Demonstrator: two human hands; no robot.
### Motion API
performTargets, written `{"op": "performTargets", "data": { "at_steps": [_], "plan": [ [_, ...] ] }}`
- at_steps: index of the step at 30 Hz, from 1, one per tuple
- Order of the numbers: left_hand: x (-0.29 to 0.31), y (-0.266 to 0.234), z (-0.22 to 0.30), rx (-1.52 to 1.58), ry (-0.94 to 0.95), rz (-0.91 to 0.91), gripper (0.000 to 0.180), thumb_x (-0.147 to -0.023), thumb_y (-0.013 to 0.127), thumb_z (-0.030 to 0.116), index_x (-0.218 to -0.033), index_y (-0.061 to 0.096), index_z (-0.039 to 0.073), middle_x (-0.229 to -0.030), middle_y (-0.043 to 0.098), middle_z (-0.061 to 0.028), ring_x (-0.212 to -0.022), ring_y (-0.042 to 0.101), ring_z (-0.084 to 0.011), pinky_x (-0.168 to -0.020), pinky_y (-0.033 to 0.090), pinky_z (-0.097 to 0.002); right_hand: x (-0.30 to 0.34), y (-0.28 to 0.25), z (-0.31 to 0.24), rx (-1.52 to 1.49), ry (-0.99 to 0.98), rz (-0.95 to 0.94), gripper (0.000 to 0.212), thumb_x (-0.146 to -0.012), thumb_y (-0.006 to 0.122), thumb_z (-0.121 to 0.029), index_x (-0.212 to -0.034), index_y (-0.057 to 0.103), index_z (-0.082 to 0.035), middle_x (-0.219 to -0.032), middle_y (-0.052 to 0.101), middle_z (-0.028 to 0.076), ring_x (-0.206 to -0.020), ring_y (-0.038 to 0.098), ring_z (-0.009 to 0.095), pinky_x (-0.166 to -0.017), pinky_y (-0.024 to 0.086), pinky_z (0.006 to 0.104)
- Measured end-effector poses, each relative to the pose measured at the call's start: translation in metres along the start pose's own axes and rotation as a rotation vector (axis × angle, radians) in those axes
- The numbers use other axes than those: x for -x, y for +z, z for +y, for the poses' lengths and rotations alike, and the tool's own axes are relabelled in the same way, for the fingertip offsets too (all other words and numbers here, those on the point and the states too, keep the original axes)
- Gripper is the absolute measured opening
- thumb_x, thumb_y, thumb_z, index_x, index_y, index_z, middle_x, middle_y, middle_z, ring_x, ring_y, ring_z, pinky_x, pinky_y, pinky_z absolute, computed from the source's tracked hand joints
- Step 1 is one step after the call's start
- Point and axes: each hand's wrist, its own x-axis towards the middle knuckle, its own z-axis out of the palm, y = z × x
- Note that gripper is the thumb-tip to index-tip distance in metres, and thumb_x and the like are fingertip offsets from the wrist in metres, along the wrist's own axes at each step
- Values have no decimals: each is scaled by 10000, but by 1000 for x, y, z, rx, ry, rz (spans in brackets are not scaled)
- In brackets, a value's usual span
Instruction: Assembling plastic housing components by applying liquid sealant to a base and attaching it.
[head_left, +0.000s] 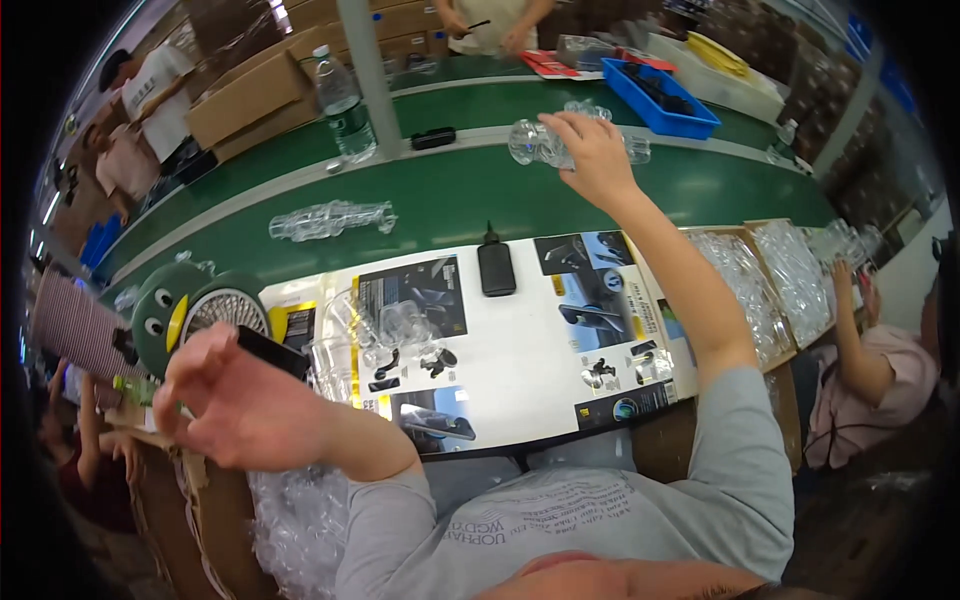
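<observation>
My right hand reaches far over the green belt, its fingers closed around a clear ribbed plastic piece. Another clear plastic part shows just right of that hand, and one more lies behind it. Near the left edge of the work board, my left hand is raised with fingers loosely bent and apart, nothing visible in them. Beside it are a black block-like object and a green penguin-shaped fan. More clear plastic pieces lie on the printed board. A black nozzle bottle stands toward its far edge.
On the green belt lies a clear plastic piece. Beyond are a water bottle, a black object and a blue bin. A carton of clear parts sits at right. Other people work around.
</observation>
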Motion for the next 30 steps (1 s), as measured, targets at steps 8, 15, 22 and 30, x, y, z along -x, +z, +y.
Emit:
{"op": "performTargets", "data": {
  "at_steps": [8,15,22,30],
  "plan": [
    [-5,-14,12,9,44,-107,257,-900,361,203,-1069,448,30,-792,499,-146,-637,418,-187,-564,313,-308,66,75,85,383,82,-458,577,-696,609,-34,-1231,455,-188,-1133,515,78,-1109,483,238,-949,297,561],
    [-6,-12,14,3,6,-168,248,-902,356,186,-1070,435,21,-735,497,-127,-542,409,-165,-519,302,-292,54,121,53,319,38,-504,575,-726,599,-44,-1261,436,-180,-1133,514,80,-1126,475,235,-962,287,576],
    [-7,-12,10,77,4,-193,261,-903,329,169,-1094,424,19,-719,489,-123,-522,414,-167,-503,301,-285,37,145,36,241,65,-589,692,-637,680,-31,-1258,422,-193,-1170,490,76,-1164,440,236,-952,317,541],
    [-5,-8,13,122,25,-209,302,-908,435,237,-1119,402,23,-693,525,-136,-515,425,-157,-479,325,-282,27,99,-11,195,0,-520,786,-635,650,-5,-1327,354,-231,-1297,426,112,-1230,379,294,-961,345,506]
  ]
}}
